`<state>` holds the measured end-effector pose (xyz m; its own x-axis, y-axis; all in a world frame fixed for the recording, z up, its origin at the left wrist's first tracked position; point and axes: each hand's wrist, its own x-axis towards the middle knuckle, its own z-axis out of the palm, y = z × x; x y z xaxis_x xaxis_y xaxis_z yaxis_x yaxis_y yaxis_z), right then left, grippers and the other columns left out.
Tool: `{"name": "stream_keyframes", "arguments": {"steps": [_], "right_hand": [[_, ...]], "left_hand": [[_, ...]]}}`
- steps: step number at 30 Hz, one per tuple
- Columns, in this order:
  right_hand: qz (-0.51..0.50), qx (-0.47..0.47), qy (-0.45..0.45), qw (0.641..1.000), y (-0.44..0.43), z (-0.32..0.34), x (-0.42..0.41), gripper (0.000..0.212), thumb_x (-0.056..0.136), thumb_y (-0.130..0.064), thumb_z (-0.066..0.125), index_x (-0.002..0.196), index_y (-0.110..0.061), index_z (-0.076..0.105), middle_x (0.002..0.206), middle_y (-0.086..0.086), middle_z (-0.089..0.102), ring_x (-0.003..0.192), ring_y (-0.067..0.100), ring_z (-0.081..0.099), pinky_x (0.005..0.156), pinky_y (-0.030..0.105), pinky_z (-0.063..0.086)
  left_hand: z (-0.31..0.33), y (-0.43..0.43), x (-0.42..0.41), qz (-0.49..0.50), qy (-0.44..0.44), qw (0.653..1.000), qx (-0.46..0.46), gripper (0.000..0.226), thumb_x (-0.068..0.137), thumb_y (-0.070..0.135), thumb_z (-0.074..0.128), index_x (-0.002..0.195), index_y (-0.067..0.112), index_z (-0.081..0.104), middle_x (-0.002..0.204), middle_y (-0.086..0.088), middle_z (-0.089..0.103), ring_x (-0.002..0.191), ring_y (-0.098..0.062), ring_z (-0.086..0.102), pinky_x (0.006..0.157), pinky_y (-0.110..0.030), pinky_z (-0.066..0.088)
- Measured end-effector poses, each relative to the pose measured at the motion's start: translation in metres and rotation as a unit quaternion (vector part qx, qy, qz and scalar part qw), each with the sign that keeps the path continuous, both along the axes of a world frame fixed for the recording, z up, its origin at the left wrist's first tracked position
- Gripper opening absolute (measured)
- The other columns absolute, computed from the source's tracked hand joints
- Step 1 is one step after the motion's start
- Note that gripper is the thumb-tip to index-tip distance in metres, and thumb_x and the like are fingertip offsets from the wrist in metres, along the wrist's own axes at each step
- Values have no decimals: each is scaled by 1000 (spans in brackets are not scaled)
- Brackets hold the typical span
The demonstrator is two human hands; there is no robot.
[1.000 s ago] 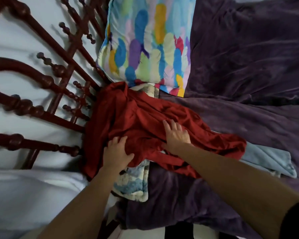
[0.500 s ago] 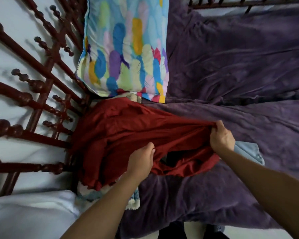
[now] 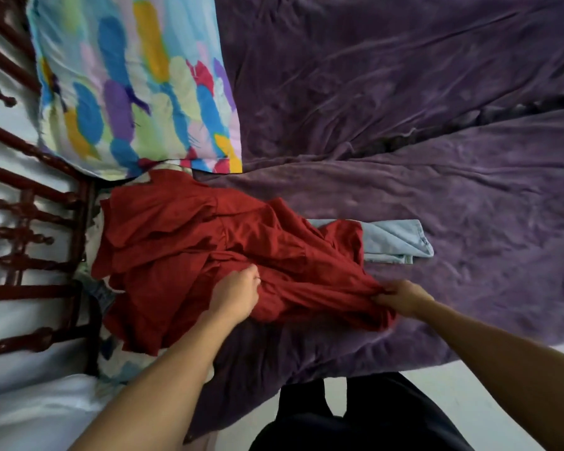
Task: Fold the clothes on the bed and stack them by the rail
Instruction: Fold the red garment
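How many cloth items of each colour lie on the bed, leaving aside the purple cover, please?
Red: 1, the red garment, gripped by left hand and right hand.
Light blue: 1, the folded cloth.
Multicoloured: 1, the pillow.
Cream with blue print: 1, the patterned cloth, mostly hidden.
Total: 4

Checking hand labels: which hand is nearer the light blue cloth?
Right. Right hand pinches the red garment close to the light blue cloth; left hand grips it well leftward.

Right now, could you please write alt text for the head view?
The left hand and right hand grip a crumpled red garment on a purple blanket, the left bunching its middle, the right pinching its edge. A light blue cloth lies partly under it, with a colourful pillow and dark wooden rail nearby.
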<state>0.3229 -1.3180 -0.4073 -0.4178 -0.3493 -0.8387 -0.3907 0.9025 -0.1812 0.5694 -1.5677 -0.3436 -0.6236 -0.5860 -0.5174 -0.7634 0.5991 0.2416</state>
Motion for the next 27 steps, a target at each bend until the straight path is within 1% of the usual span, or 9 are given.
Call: {"name": "stream_keyframes", "arguments": {"steps": [3, 5, 11, 14, 17, 20, 22, 25, 27], "right_hand": [[-38, -65, 20, 997, -32, -2, -21, 29, 92, -39, 59, 79, -16, 71, 81, 7, 64, 84, 24, 60, 66, 27, 37], [-124, -149, 36, 980, -65, 0, -38, 38, 96, -29, 54, 62, -10, 56, 68, 9, 53, 74, 23, 51, 60, 29, 27], [-292, -309, 110, 898, -142, 17, -140, 42, 99, -26, 47, 58, -15, 45, 75, 10, 49, 73, 17, 45, 61, 30, 35], [-352, -338, 60, 871, -159, 18, -174, 28, 95, -22, 51, 69, -14, 59, 74, 5, 58, 71, 14, 51, 62, 27, 39], [-317, -275, 42, 907, -144, -4, -175, 16, 87, -25, 60, 93, -12, 67, 84, 5, 62, 78, 16, 57, 65, 31, 46], [-312, -170, -64, 933, -116, -32, -135, 53, 73, -30, 81, 113, 0, 63, 93, 8, 65, 79, 20, 62, 63, 26, 53], [-210, -111, -105, 966, -106, -47, -97, 64, 65, -37, 86, 114, -5, 63, 106, 6, 65, 93, 21, 62, 78, 32, 54], [-7, -89, -17, 996, -95, -64, -51, 64, 72, -41, 77, 124, -11, 56, 136, 2, 46, 130, 24, 37, 99, 42, 43], [-45, -134, -6, 990, -90, -69, -54, 46, 79, -34, 70, 117, -11, 62, 130, 3, 52, 128, 24, 42, 95, 38, 45]], "left_hand": [[14, -21, -25, 72, 70, 992, -81, 13, 95, 20, 47, 99, 13, 58, 91, -21, 67, 90, -40, 62, 69, -41, 43], [23, -38, -57, 110, 123, 979, -119, 13, 94, 16, 47, 98, 9, 58, 91, -25, 66, 88, -44, 60, 69, -44, 43], [33, -101, -149, 187, 194, 953, -137, 22, 95, 11, 46, 105, -2, 60, 108, -26, 63, 103, -39, 57, 87, -40, 36], [24, -107, -171, 193, 187, 954, -133, 24, 94, 12, 46, 110, -1, 59, 115, -23, 61, 109, -36, 55, 94, -37, 35], [11, -96, -173, 179, 156, 955, -177, 28, 89, 12, 49, 115, 4, 57, 119, -22, 57, 114, -36, 49, 97, -39, 32], [-9, -63, -167, 105, 148, 967, -181, 28, 82, 15, 57, 110, 8, 60, 116, -21, 54, 112, -37, 48, 94, -43, 38], [-26, -35, -161, 37, 122, 981, -146, 29, 79, 22, 64, 106, 13, 64, 113, -17, 54, 110, -38, 49, 90, -44, 42], [-57, 8, -151, -93, 8, 992, -91, 67, 67, 47, 76, 127, 23, 56, 140, -16, 41, 134, -37, 31, 106, -45, 30], [-77, 29, -147, -151, -80, 983, -72, 87, 64, 54, 76, 140, 29, 42, 154, -16, 23, 144, -35, 10, 114, -47, 16]]}}
